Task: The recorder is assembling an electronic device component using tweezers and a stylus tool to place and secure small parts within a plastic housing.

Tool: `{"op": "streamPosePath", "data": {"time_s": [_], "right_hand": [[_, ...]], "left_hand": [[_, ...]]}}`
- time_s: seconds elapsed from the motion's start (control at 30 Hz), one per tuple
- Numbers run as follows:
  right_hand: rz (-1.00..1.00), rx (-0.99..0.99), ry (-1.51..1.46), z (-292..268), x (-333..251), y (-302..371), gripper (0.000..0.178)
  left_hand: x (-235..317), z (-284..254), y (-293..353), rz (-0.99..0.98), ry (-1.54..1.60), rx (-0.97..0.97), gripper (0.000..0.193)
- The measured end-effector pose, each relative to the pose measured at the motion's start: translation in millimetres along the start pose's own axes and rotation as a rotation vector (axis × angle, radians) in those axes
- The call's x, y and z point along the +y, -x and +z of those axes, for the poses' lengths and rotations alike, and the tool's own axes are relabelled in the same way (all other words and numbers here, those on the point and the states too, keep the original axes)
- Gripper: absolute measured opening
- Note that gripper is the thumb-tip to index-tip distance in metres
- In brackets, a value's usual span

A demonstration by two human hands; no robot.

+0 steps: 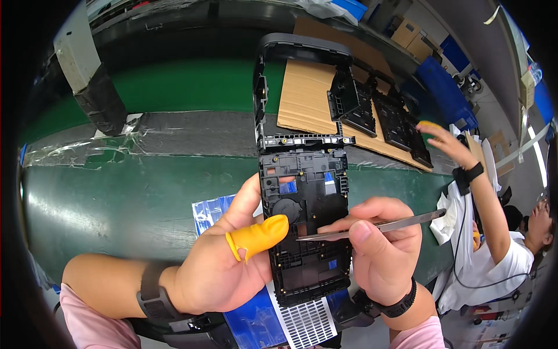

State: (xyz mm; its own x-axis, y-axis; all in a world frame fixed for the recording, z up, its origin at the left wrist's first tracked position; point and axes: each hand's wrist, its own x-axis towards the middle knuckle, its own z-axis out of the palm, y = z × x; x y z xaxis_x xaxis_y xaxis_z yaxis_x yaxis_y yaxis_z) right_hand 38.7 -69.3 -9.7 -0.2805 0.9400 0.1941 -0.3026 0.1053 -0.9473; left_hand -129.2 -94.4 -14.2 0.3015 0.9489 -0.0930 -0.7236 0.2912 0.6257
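Note:
My left hand [218, 267] grips a black plastic housing [305, 215] from its left side, with a yellow finger cot [258, 237] on the thumb. The housing stands upright in view, an open frame at its top and ribbed recesses with small brass-coloured inserts below. Between the thumb and fingers of my right hand [386, 244] is a pair of metal tweezers [401, 223]. Their tips point left and lie over the housing's middle; whether they touch it I cannot tell. Below the housing is a white sheet with rows of black pieces [308, 326].
Several similar black housings [398, 119] lie on a cardboard sheet [305, 96] beyond. A co-worker's hand [447, 142] reaches toward them from the right. Blue film [250, 326] lies near my lap. A grey post [96, 75] rises at far left beside the green work surface [116, 198].

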Motion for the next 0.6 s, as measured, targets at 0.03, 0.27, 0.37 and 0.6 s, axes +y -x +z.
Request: {"op": "streamPosePath", "data": {"time_s": [0.03, 0.27, 0.37, 0.6], "right_hand": [[-0.025, -0.028, -0.043, -1.0, 1.0, 0.3, 0.018], [-0.008, -0.04, -0.039, -1.4, 0.2, 0.1, 0.019], [-0.004, -0.035, -0.049, -0.5, 0.5, -0.4, 0.019], [-0.001, -0.03, -0.038, -2.2, 1.7, -0.1, 0.019]], "left_hand": [[0.1, -0.7, 0.5, -0.008, -0.005, -0.001, 0.048], [1.6, -1.3, 3.8, -0.024, 0.056, -0.031, 0.05], [-0.7, -2.7, 4.2, -0.004, 0.044, -0.024, 0.05], [-0.4, -2.0, 4.3, -0.005, 0.062, -0.025, 0.053]]}}
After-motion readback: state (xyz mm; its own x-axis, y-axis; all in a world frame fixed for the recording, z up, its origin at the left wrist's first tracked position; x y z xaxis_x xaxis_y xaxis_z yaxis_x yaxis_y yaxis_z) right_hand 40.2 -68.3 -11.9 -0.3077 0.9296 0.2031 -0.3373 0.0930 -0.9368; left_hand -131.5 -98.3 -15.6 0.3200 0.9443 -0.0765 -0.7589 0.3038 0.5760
